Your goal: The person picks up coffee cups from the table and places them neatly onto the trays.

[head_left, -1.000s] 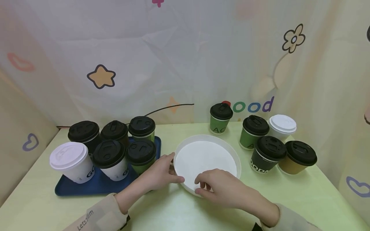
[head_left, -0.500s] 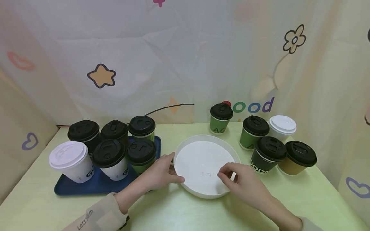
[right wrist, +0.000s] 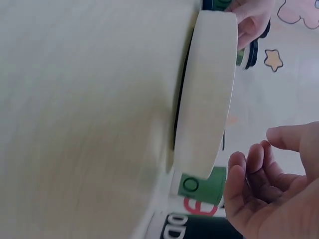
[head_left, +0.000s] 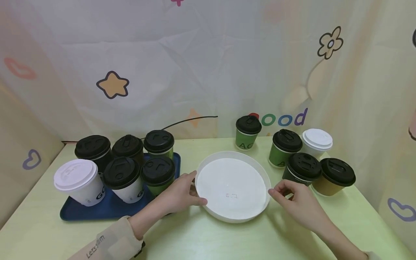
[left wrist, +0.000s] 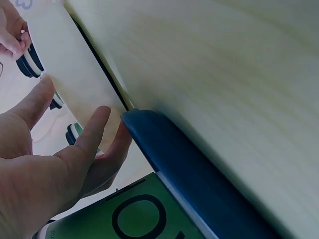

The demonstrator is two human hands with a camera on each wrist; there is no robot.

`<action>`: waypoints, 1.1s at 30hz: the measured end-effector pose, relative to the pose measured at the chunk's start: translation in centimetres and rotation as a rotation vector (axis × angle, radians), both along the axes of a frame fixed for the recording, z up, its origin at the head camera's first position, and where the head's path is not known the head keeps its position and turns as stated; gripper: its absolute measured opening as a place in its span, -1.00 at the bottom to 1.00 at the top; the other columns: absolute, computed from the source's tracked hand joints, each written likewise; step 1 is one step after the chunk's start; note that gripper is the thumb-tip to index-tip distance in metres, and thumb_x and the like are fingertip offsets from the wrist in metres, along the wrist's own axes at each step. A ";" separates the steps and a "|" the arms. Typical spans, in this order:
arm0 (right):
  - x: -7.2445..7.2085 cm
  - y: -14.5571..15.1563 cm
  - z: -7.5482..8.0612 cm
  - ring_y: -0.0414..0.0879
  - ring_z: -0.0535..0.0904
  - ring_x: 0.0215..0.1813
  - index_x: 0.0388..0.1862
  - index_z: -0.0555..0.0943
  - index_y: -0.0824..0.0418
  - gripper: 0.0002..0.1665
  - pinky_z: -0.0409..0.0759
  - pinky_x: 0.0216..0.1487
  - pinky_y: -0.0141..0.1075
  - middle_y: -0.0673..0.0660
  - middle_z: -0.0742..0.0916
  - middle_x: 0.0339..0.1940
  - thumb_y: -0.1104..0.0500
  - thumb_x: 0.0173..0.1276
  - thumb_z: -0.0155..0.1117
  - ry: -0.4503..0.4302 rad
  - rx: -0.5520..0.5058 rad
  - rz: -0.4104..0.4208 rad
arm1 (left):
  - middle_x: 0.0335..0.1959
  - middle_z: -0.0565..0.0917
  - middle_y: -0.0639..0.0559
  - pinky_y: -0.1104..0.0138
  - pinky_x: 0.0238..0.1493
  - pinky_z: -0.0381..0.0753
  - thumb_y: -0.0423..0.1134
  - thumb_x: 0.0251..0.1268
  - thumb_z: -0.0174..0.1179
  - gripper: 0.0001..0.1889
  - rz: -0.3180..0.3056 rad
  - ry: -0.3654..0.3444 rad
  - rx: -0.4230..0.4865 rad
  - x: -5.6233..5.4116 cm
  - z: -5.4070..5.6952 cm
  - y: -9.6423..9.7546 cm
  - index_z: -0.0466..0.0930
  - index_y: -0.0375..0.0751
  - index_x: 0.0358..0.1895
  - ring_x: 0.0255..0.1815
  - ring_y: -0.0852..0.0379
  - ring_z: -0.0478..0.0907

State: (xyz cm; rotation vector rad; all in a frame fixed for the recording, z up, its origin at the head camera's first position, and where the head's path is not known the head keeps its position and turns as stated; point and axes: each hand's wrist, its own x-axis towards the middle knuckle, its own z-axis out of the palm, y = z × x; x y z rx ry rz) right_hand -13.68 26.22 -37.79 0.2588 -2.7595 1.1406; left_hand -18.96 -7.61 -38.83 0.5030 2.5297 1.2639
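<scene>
A round white tray with a low rim sits on the table between my hands, with a small faint mark on its floor. My left hand touches its left side. In the left wrist view, the fairly straight fingers lie against the outer wall. My right hand hovers just off the right rim, fingers loosely curled and holding nothing; the right wrist view has a gap between this hand and the tray wall. Close behind it stands a dark cup with a black lid.
On the left, a blue tray carries several lidded cups, including a white-lidded one and a green one near my left hand. At right stand several more: green, white and brown. One green cup stands behind the tray.
My right hand has moved right, from over the front of the white tray to beyond its right rim, uncovering the mark on its floor. My left hand has stayed at the left rim.
</scene>
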 end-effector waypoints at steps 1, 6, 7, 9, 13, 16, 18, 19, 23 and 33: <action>0.1 0.4 0.0 -0.20 0.51 -0.41 -0.34 0.65 0.11 -0.81 0.52 -0.43 -0.35 -0.06 0.63 -0.45 0.07 0.46 0.40 -0.018 -0.003 -0.010 | 0.01 0.51 -0.18 0.19 0.01 0.61 -0.28 0.10 0.59 -0.20 0.000 -0.002 0.001 0.0 0.0 0.0 0.39 -0.43 0.38 0.07 -0.04 0.56; 0.7 2.0 -0.2 -0.16 0.53 -0.35 -0.34 0.60 0.15 -0.73 0.48 -0.40 -0.33 0.01 0.63 -0.43 0.02 0.45 0.41 -0.073 0.001 -0.078 | 0.00 0.51 -0.19 0.18 0.00 0.58 -0.28 0.09 0.59 -0.19 -0.001 -0.005 -0.008 0.0 0.0 0.1 0.38 -0.45 0.39 0.05 -0.03 0.55; 0.9 2.3 -0.3 -0.16 0.53 -0.34 -0.33 0.57 0.18 -0.70 0.47 -0.39 -0.33 0.02 0.62 -0.41 0.01 0.44 0.42 -0.086 0.002 -0.098 | 0.00 0.51 -0.19 0.18 0.00 0.58 -0.28 0.10 0.59 -0.19 -0.002 -0.007 -0.008 0.0 0.0 0.1 0.38 -0.45 0.39 0.05 -0.03 0.55; 1.1 2.8 -0.5 -0.13 0.49 -0.30 -0.27 0.48 0.23 -0.61 0.44 -0.37 -0.34 0.06 0.59 -0.36 0.00 0.41 0.45 -0.125 -0.012 -0.136 | 0.00 0.50 -0.19 0.18 0.00 0.58 -0.27 0.10 0.59 -0.15 0.002 -0.011 -0.018 0.1 0.1 0.1 0.34 -0.47 0.42 0.05 -0.03 0.54; 1.0 3.6 -0.7 -0.08 0.37 -0.21 -0.12 0.28 0.33 -0.43 0.38 -0.31 -0.35 0.12 0.46 -0.23 0.04 0.40 0.47 -0.251 -0.110 -0.197 | 0.01 0.50 -0.19 0.17 0.01 0.58 -0.26 0.11 0.59 -0.12 0.002 -0.015 -0.021 0.1 0.1 0.1 0.31 -0.48 0.44 0.05 -0.02 0.54; 0.7 3.9 -0.7 -0.06 0.28 -0.16 -0.09 0.20 0.36 -0.41 0.36 -0.29 -0.35 0.15 0.36 -0.17 0.10 0.40 0.44 -0.309 -0.189 -0.227 | 0.03 0.51 -0.20 0.16 0.03 0.58 -0.26 0.10 0.59 -0.09 0.003 -0.016 -0.023 0.1 0.1 0.1 0.28 -0.50 0.46 0.05 -0.02 0.55; 0.6 3.9 -0.6 -0.06 0.25 -0.16 -0.13 0.19 0.34 -0.43 0.35 -0.29 -0.35 0.15 0.31 -0.18 0.14 0.39 0.43 -0.319 -0.236 -0.239 | 0.04 0.51 -0.21 0.16 0.04 0.59 -0.27 0.10 0.59 -0.09 0.003 -0.015 -0.019 0.0 0.1 0.1 0.27 -0.50 0.46 0.05 -0.02 0.56; 0.6 4.0 -0.6 -0.06 0.24 -0.15 -0.14 0.18 0.33 -0.44 0.35 -0.29 -0.35 0.15 0.30 -0.17 0.15 0.38 0.43 -0.318 -0.254 -0.245 | 0.04 0.51 -0.21 0.16 0.05 0.59 -0.27 0.10 0.59 -0.09 0.001 -0.015 -0.015 0.0 0.1 0.1 0.26 -0.51 0.46 0.05 -0.03 0.57; 0.5 4.1 -0.9 -0.02 0.18 -0.07 0.04 0.12 0.43 -0.34 0.39 -0.26 -0.38 0.18 0.25 -0.09 0.20 0.36 0.41 -0.345 -0.352 -0.260 | 0.01 0.53 -0.19 0.18 -0.01 0.60 -0.31 0.09 0.59 -0.17 -0.008 -0.014 0.004 -0.1 0.2 0.2 0.34 -0.49 0.40 0.00 0.00 0.57; 0.0 4.4 -1.4 0.39 -0.03 0.51 0.56 -0.45 0.46 0.34 0.31 0.34 0.00 0.52 -0.05 0.56 0.18 0.37 0.45 -0.369 -0.398 -0.219 | -0.02 0.49 -0.20 0.23 -0.05 0.60 -0.31 0.10 0.59 -0.13 -0.012 -0.012 0.014 0.0 0.2 0.0 0.31 -0.48 0.44 -0.03 0.03 0.56</action>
